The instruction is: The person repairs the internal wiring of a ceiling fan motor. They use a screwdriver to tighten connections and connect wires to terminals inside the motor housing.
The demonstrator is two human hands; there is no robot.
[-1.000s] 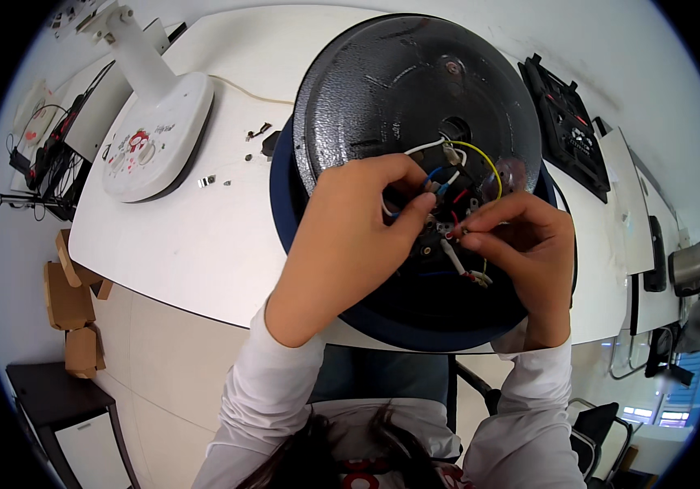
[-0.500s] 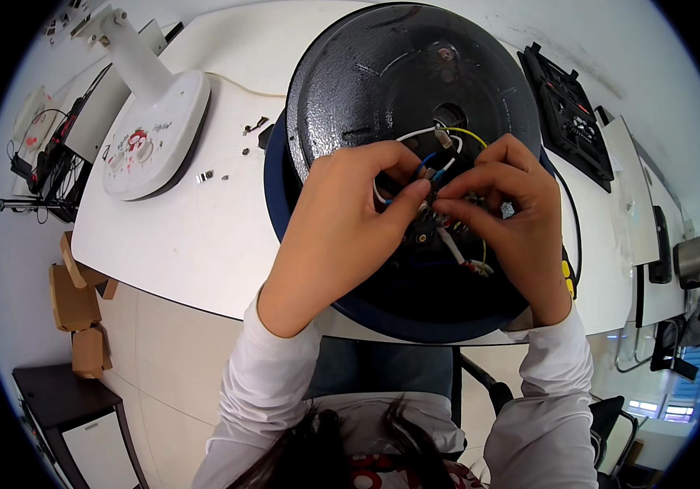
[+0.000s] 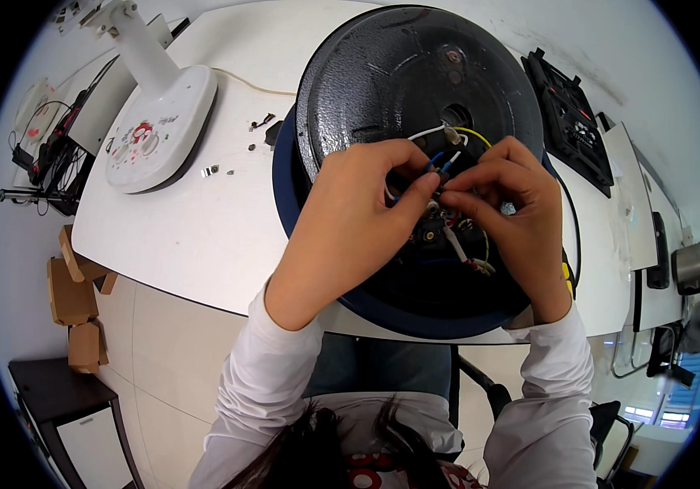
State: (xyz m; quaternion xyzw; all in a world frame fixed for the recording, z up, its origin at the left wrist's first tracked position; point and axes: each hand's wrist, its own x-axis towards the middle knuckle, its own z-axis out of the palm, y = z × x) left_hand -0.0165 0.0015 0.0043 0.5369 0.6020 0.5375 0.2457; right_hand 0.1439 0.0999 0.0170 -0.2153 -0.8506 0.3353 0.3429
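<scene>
A round appliance with a dark blue rim (image 3: 399, 328) sits at the table's front edge, its black metal cover (image 3: 383, 90) tipped up at the back. White, yellow and blue wires run out near the cover's hole; one white wire (image 3: 457, 153) has a blue end. My left hand (image 3: 346, 220) reaches in from the left, thumb and forefinger pinched on the blue wire (image 3: 434, 160). From the right, my right hand (image 3: 517, 208) pinches right beside those fingertips; what lies between its fingers is hidden. Below them, a white sleeved wire (image 3: 454, 243) and terminals show inside the housing.
Left on the white table (image 3: 179, 244) stands a white pedestal base (image 3: 162, 122). Small metal parts (image 3: 210, 171) and a dark clip (image 3: 263, 122) lie between it and the appliance. An open black tool case (image 3: 570, 122) lies at the right, with a black cable nearby.
The whole view has shifted slightly, so the appliance sits a little further right. Both hands keep their pinch at the wires, with only small finger movement.
</scene>
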